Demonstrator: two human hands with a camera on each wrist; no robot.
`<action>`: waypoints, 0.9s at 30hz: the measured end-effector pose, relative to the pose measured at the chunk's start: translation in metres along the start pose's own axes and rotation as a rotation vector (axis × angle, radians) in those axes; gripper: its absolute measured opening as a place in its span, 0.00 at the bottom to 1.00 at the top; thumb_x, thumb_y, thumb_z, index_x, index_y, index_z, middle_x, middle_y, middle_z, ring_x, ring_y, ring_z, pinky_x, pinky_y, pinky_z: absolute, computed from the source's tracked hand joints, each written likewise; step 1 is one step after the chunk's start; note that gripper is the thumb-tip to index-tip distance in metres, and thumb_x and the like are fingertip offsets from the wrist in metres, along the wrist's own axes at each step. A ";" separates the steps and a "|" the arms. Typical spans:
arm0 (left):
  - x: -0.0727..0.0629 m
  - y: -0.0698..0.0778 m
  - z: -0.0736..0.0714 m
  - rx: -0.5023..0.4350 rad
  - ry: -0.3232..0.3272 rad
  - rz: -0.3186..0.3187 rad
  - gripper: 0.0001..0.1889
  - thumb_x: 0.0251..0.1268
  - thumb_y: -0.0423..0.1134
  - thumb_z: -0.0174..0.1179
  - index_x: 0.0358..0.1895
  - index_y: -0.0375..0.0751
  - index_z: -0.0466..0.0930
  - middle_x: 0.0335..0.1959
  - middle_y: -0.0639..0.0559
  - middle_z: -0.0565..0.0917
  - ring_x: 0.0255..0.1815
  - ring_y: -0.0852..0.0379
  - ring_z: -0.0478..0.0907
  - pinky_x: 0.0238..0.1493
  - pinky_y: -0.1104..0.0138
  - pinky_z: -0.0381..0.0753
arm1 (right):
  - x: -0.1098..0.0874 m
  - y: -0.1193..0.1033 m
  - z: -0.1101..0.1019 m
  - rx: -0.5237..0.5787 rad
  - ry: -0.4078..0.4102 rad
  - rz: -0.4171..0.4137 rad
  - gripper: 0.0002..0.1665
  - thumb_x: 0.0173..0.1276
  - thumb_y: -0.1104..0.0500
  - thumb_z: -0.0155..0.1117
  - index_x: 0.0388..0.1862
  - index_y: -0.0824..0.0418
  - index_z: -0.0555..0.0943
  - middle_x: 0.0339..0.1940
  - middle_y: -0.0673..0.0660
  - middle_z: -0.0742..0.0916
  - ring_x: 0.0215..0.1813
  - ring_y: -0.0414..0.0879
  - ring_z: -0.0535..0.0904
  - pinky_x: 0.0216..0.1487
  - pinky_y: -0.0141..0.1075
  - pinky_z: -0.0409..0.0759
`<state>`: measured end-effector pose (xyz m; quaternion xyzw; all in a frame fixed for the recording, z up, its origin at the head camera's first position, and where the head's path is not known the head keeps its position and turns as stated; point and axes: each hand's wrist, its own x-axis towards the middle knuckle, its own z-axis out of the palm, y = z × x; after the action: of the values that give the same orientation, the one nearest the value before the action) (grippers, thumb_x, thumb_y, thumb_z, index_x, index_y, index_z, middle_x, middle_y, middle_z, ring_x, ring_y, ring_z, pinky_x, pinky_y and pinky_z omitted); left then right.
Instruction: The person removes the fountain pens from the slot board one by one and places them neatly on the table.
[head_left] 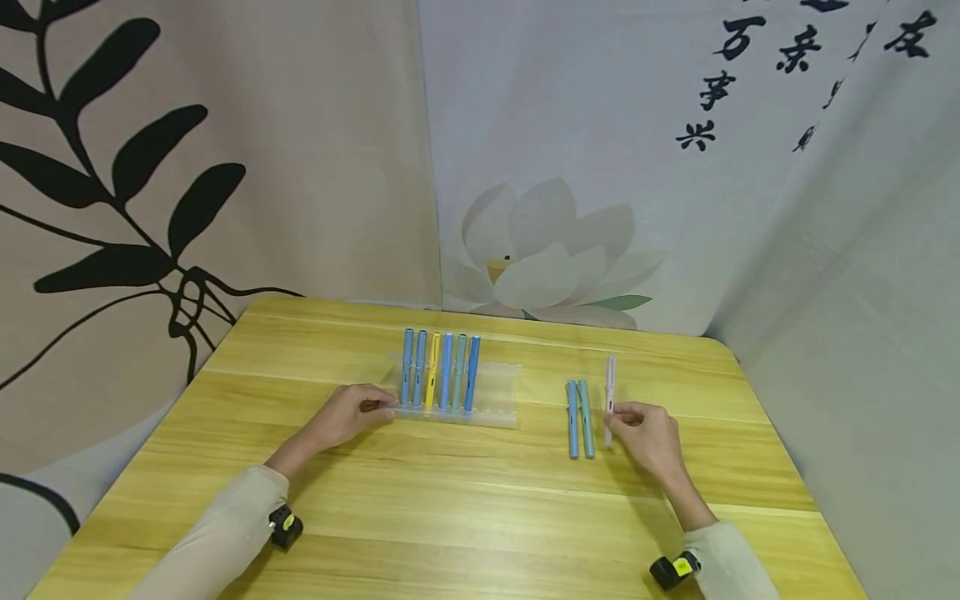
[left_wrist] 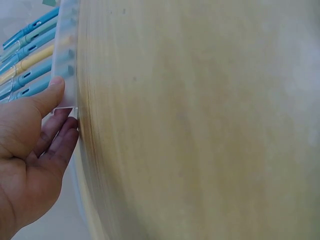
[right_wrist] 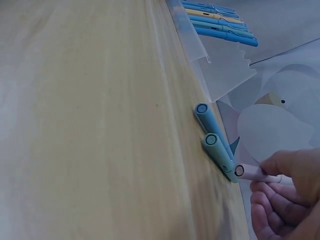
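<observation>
My right hand point(head_left: 649, 437) pinches a pale pink pen point(head_left: 611, 383) between thumb and fingers. Left of it, a blue pen point(head_left: 573, 421) and a green pen point(head_left: 586, 421) lie side by side on the table. My left hand point(head_left: 352, 417) grips the left end of a clear plastic pen rack point(head_left: 497, 393), the thumb on its front strip in the left wrist view. Several pens stand in a row in the rack: blue ones, a yellow pen point(head_left: 432, 371) and a green pen point(head_left: 458, 372). The rack's right part shows bare slots.
The wooden table point(head_left: 450, 517) carries everything. Behind it hangs a cloth backdrop point(head_left: 345, 150) with printed leaves, a lotus and characters. A pale curtain point(head_left: 862, 275) borders the right side. Each wrist wears a small black camera point(head_left: 286, 527).
</observation>
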<state>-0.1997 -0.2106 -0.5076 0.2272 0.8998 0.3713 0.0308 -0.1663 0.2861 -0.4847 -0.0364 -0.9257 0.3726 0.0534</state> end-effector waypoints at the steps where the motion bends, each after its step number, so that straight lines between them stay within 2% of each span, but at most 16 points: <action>1: 0.000 0.000 0.000 0.000 -0.001 0.002 0.14 0.72 0.39 0.65 0.54 0.37 0.87 0.51 0.45 0.88 0.50 0.51 0.84 0.52 0.54 0.85 | 0.000 0.000 0.000 0.002 -0.010 0.009 0.15 0.70 0.54 0.71 0.47 0.64 0.89 0.37 0.57 0.92 0.40 0.50 0.88 0.39 0.38 0.84; 8: 0.000 0.000 -0.001 0.003 0.002 0.007 0.13 0.72 0.39 0.65 0.54 0.37 0.87 0.51 0.45 0.88 0.49 0.51 0.84 0.53 0.54 0.85 | -0.003 0.001 0.003 0.000 -0.054 0.055 0.16 0.70 0.55 0.71 0.47 0.66 0.89 0.36 0.57 0.91 0.37 0.47 0.87 0.32 0.33 0.80; 13: -0.001 0.002 -0.001 0.007 0.006 0.010 0.13 0.72 0.39 0.65 0.54 0.37 0.87 0.50 0.45 0.88 0.49 0.52 0.84 0.52 0.54 0.85 | -0.005 0.001 0.005 -0.002 -0.070 0.070 0.14 0.69 0.56 0.72 0.46 0.66 0.89 0.35 0.56 0.91 0.34 0.44 0.84 0.29 0.34 0.76; 21: 0.000 0.000 0.000 0.000 0.007 0.015 0.13 0.71 0.38 0.65 0.54 0.37 0.87 0.50 0.45 0.88 0.50 0.50 0.84 0.53 0.54 0.85 | -0.004 0.006 0.009 -0.026 -0.071 0.074 0.12 0.67 0.55 0.73 0.42 0.64 0.90 0.35 0.56 0.92 0.37 0.44 0.86 0.34 0.36 0.79; 27: 0.001 0.000 0.001 -0.006 0.009 0.009 0.13 0.71 0.38 0.66 0.53 0.37 0.87 0.50 0.45 0.88 0.52 0.46 0.84 0.55 0.49 0.84 | -0.004 0.008 0.010 -0.029 -0.065 0.089 0.12 0.66 0.55 0.73 0.40 0.64 0.90 0.34 0.57 0.92 0.35 0.43 0.86 0.32 0.36 0.79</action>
<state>-0.2004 -0.2095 -0.5086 0.2297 0.8977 0.3751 0.0258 -0.1636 0.2842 -0.4975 -0.0661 -0.9297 0.3623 0.0065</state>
